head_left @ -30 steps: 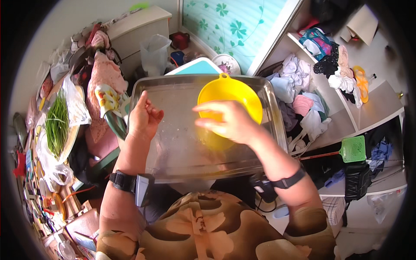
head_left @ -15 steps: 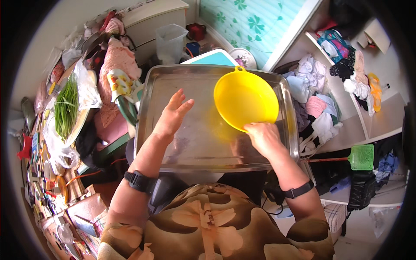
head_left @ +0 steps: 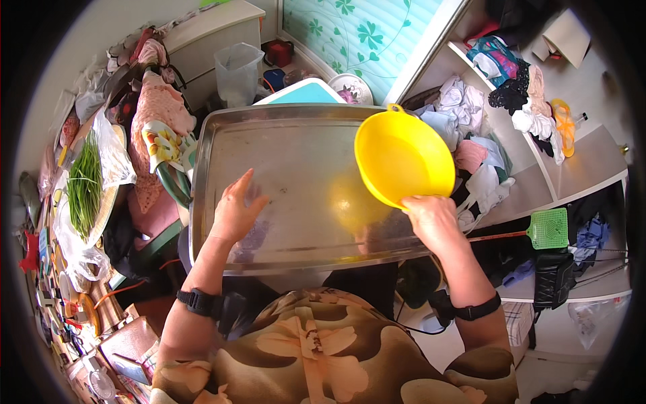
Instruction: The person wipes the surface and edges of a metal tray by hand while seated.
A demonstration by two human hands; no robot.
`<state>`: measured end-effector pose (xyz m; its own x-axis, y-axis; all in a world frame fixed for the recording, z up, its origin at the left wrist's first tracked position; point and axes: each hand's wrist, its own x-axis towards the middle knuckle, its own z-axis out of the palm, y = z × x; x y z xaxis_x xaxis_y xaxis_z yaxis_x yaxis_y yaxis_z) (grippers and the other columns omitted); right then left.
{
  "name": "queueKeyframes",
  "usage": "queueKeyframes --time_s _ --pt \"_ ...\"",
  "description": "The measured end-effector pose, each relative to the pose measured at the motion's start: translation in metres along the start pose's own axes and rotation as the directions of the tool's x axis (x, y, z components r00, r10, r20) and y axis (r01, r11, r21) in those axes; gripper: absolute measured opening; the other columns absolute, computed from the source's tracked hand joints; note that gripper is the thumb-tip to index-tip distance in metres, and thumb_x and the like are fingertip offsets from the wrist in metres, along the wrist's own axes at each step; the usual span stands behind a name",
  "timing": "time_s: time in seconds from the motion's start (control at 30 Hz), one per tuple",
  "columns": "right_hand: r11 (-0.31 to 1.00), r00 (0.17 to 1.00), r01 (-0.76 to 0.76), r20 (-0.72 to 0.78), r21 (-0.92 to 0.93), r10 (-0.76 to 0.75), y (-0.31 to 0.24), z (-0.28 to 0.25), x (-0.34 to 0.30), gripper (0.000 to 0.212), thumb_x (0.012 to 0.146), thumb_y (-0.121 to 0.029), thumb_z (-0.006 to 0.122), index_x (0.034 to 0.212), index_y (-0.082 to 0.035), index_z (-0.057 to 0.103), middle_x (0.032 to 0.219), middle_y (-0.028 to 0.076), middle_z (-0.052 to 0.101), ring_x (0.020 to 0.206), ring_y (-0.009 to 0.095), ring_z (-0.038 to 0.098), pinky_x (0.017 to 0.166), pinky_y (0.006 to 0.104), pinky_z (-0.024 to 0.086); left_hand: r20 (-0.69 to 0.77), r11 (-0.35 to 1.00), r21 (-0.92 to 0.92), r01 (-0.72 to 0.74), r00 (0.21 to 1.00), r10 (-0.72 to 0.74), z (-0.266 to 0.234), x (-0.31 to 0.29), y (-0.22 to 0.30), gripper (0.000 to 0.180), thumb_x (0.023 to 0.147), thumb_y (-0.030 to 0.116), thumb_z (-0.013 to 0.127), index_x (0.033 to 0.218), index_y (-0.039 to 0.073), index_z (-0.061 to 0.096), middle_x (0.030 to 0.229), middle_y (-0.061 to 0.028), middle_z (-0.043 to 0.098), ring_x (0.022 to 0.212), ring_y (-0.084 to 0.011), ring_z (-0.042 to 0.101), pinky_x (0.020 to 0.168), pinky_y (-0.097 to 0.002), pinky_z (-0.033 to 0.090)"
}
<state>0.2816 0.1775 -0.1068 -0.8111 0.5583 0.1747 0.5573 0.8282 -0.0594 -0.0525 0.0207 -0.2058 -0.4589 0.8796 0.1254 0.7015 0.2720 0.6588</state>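
Observation:
A large shiny metal tray [head_left: 289, 151] lies in front of me, close to my body. Above its right part is a yellow plastic basin [head_left: 404, 158], with a small hanging loop on its far rim. My right hand [head_left: 433, 219] grips the near rim of this basin, thumb toward the inside. The basin looks raised and tilted, and its yellow glow reflects in the metal below. My left hand [head_left: 238, 210] hovers over the tray's left part with its fingers apart and holds nothing. Dark bands circle both wrists.
Left, green leafy stalks [head_left: 85, 185] lie beside plastic bags and clutter. A clear plastic bin [head_left: 238, 74] stands beyond the tray. On the right are a pile of clothes [head_left: 464, 128], white shelves [head_left: 585, 182] and a green fly swatter [head_left: 548, 229].
My right hand has carried the basin to the right, over the tray's right edge. My left hand has shifted left and slightly nearer to me. The whole view has turned slightly.

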Motion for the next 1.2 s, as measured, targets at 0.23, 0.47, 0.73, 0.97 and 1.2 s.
queueKeyframes --time_s 0.23,0.47,0.73,0.97,1.2 --pt "0.998 1.000 -0.014 -0.018 -0.068 0.012 0.015 -0.027 -0.020 0.008 0.078 -0.007 0.058 0.083 -0.008 0.064 0.076 0.012 0.064 0.074 0.033 0.063 0.064 0.0432 0.049 0.068 0.992 -0.115 0.052 0.997 -0.044 -0.002 0.001 0.027 0.020 0.075 0.018 0.073 0.090 0.005 0.071 0.090 -0.0162 0.068 0.087 -0.0296 0.064 0.075 -0.0362 0.050" --pt "0.995 0.996 -0.085 -0.033 -0.048 0.084 0.028 -0.043 -0.034 0.006 0.078 -0.008 0.061 0.084 -0.009 0.064 0.075 0.013 0.064 0.074 0.035 0.063 0.066 0.0442 0.049 0.052 0.981 0.162 -0.110 0.993 0.103 0.003 0.005 0.038 0.036 0.075 0.027 0.074 0.103 0.006 0.066 0.105 -0.0161 0.063 0.100 -0.0311 0.059 0.085 -0.0381 0.048" --pt "0.970 0.977 -0.215 -0.024 -0.116 0.213 0.054 -0.064 -0.049 0.015 0.077 -0.010 0.067 0.091 -0.004 0.068 0.082 0.018 0.065 0.079 0.037 0.063 0.069 0.0444 0.050 0.000 0.995 -0.020 -0.093 0.996 0.093 0.004 0.004 0.013 0.055 0.078 0.022 0.072 0.127 0.005 0.054 0.137 -0.0194 0.046 0.125 -0.0360 0.045 0.103 -0.0415 0.039" --pt "0.860 0.871 -0.492 -0.062 -0.139 0.488 0.112 -0.132 -0.057 0.026 0.078 -0.018 0.068 0.100 -0.005 0.069 0.085 0.018 0.067 0.081 0.035 0.064 0.074 0.0430 0.050 -0.044 0.999 0.003 -0.035 0.998 0.035 -0.004 -0.002 0.001 0.048 0.078 0.014 0.069 0.123 0.002 0.056 0.133 -0.0188 0.050 0.122 -0.0351 0.048 0.101 -0.0399 0.040" --pt "0.729 0.802 -0.597 -0.243 -0.336 0.545 0.223 -0.175 -0.089 0.037 0.077 -0.022 0.066 0.110 -0.006 0.066 0.100 0.019 0.066 0.095 0.034 0.062 0.086 0.0409 0.048 -0.089 0.958 -0.194 0.213 0.968 -0.233 0.005 -0.005 -0.014 0.052 0.081 0.010 0.066 0.130 0.005 0.050 0.129 -0.0180 0.053 0.119 -0.0329 0.051 0.100 -0.0388 0.041"
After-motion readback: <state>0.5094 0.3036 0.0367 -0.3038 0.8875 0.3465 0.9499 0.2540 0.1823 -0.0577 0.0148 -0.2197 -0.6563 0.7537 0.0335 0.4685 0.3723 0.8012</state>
